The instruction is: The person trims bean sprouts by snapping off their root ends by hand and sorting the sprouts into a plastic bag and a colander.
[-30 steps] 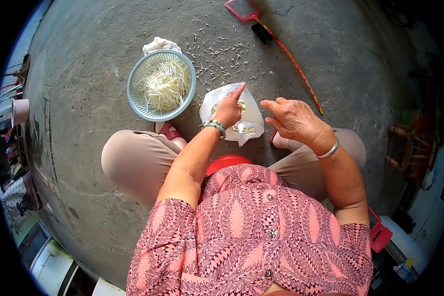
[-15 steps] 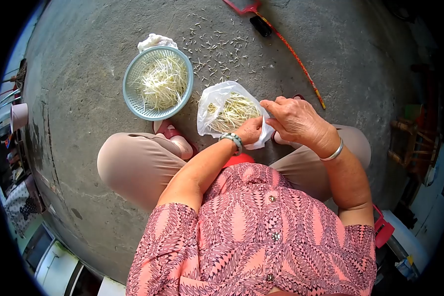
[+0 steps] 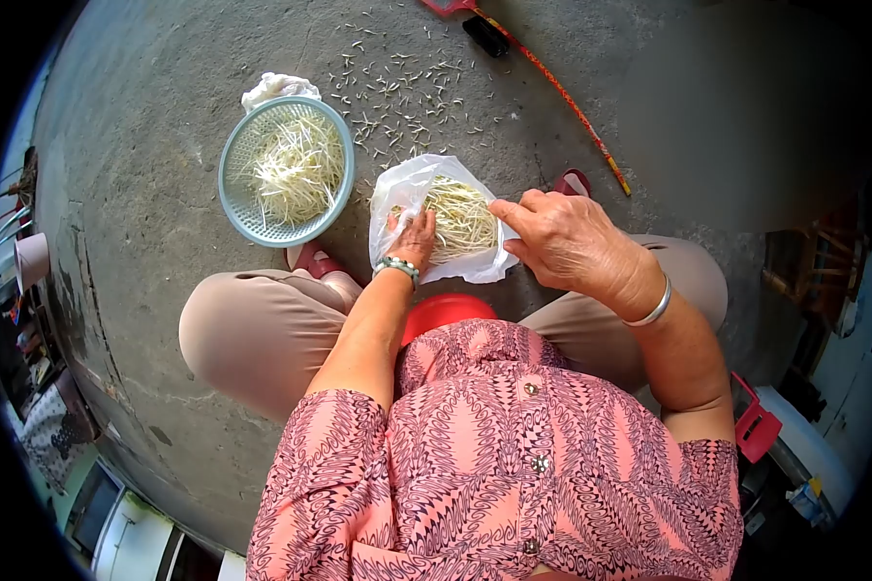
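Between my feet sits a white translucent plastic bag (image 3: 473, 268) full of bean sprouts (image 3: 467, 218). My left hand (image 3: 414, 238), with a beaded bracelet on the wrist, reaches in at the bag's left side; its fingers are spread against the inner wall and the edge of the sprouts. At the right rim my right hand (image 3: 576, 242), wearing a silver bangle, is closed with its fingertips on the plastic. Left of the bag, a light blue colander (image 3: 231, 184) holds a pile of paler sprouts (image 3: 298, 169).
Small trimmed bits (image 3: 402, 102) are scattered over the concrete floor. A crumpled white bag (image 3: 279, 89) lies behind the colander. Toward the upper right are a fly swatter with a red patterned handle (image 3: 562, 85) and a black object (image 3: 485, 37). Something red (image 3: 448, 310) shows beneath me.
My left hand has moved from the bag's right side to its left side, and its fingers have spread. My right hand stays at the right rim. The view has shifted slightly.
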Motion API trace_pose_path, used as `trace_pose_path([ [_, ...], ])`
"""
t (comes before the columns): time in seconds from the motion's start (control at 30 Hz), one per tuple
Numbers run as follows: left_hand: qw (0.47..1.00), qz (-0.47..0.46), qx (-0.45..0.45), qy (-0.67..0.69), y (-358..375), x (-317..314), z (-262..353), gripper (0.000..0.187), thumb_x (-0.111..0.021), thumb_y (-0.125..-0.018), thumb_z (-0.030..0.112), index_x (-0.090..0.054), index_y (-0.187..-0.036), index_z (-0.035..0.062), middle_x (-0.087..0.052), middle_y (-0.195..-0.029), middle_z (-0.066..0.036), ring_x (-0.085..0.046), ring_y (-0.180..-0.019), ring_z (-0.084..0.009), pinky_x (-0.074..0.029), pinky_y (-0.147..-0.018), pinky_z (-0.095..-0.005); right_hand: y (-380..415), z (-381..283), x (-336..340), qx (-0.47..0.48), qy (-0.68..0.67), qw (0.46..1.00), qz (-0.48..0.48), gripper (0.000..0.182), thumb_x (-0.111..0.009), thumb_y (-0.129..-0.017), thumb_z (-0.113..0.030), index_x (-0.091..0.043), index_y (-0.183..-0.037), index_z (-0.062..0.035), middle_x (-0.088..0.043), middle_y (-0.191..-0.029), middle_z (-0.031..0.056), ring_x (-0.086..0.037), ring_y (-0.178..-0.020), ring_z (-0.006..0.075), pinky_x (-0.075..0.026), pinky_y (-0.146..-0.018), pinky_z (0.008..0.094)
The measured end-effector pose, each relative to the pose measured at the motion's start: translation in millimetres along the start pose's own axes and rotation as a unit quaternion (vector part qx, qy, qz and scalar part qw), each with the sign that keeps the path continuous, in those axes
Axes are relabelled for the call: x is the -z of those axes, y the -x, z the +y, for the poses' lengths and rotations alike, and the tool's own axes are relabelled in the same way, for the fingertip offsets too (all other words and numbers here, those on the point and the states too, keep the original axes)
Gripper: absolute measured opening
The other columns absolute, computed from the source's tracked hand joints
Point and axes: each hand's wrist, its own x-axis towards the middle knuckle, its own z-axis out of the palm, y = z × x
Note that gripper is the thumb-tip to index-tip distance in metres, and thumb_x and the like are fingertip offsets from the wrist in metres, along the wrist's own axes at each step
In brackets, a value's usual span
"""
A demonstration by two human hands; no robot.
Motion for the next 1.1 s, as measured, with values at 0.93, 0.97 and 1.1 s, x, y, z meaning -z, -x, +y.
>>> trace_pose_path([
  [0.93,0.992,-0.018,-0.101,-0.068,-25,24,11,0.043,-0.068,-0.072,0.017,-0.052,-0.11,0.0035,-0.058,-0.106,-0.019,-0.058,-0.103,-0.0346,-0.046,-0.088,-0.0466,18,2,3,-0.013,-0.028,0.999,-0.027,0.042,-0.07,-0.078,-0.014,-0.053,-0.116,-0.0042,-0.057,-0.084,0.0099,-0.06,-0.077,0.0264,-0.05,-0.068,0.0359],
  [0.97,0.993,-0.023,-0.105,-0.052,-23,26,11,0.045,-0.069,-0.07,0.019,-0.052,-0.109,0.0033,-0.058,-0.105,-0.02,-0.058,-0.102,-0.0346,-0.044,-0.089,-0.047,17,3,3,-0.011,-0.029,0.999,-0.024,0.042,-0.069,-0.078,-0.014,-0.053,-0.116,-0.0043,-0.057,-0.083,0.01,-0.06,-0.077,0.0266,-0.05,-0.067,0.0359],
  [1.1,0.995,-0.074,-0.037,0.055,-9,57,17,0.039,-0.066,-0.069,0.019,-0.056,-0.103,0.0025,-0.061,-0.104,-0.022,-0.058,-0.103,-0.0378,-0.046,-0.089,-0.0442,13,5,-2,0.007,-0.032,0.999,0.03,0.023,-0.066,-0.077,-0.012,-0.056,-0.097,-0.0049,-0.059,-0.076,0.013,-0.065,-0.071,0.0306,-0.053,-0.059,0.0399],
])
